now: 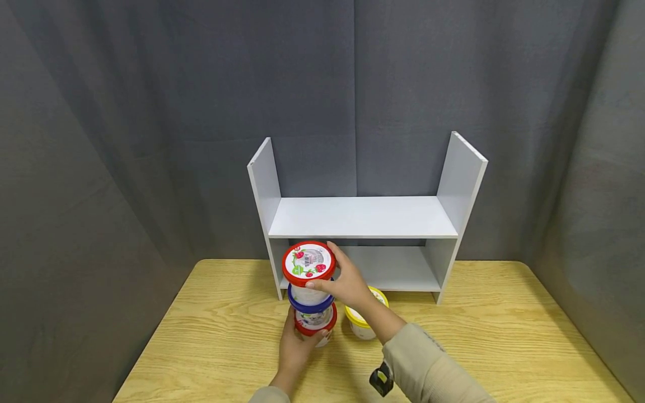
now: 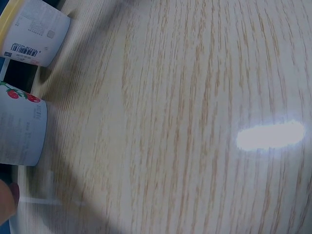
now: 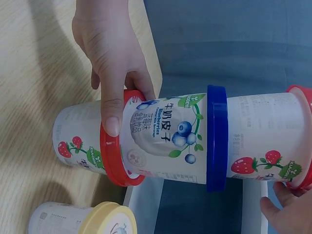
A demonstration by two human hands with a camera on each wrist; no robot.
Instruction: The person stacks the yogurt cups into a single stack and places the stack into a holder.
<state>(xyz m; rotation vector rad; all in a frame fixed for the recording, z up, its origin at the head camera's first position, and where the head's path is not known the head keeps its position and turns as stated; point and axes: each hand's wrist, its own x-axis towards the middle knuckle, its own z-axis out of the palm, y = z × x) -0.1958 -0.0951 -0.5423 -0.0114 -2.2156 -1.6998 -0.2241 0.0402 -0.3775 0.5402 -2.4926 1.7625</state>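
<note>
- Three tubs stand in one upright stack on the table, in front of the left end of the shelf [image 1: 363,218]. The long axis runs straight up, with lids on top and narrower bases below.
- The bottom tub [image 3: 78,139] has a red lid, the middle tub [image 3: 168,139] a blue lid and blueberry print, the top tub [image 1: 309,263] a red lid with strawberries.
- The left hand [image 1: 296,347] grasps the bottom tub by its lid, thumb on the near side.
- The right hand [image 1: 350,284] holds the top tub around its rim, thumb and fingers spread across it.
- A yellow-lidded tub [image 1: 364,331] stands upright just to the right of the stack.
- The table [image 1: 227,319] has a pale wood-grain top; the shelf is white, with two boards between side panels. Dark grey curtains [image 1: 151,140] hang behind and at the sides.
- The right forearm covers part of the yellow lid. The left wrist view cuts off the bottom tub and shows only a fingertip of the hand. A dark object [image 1: 381,379] by the right sleeve is hard to make out.
</note>
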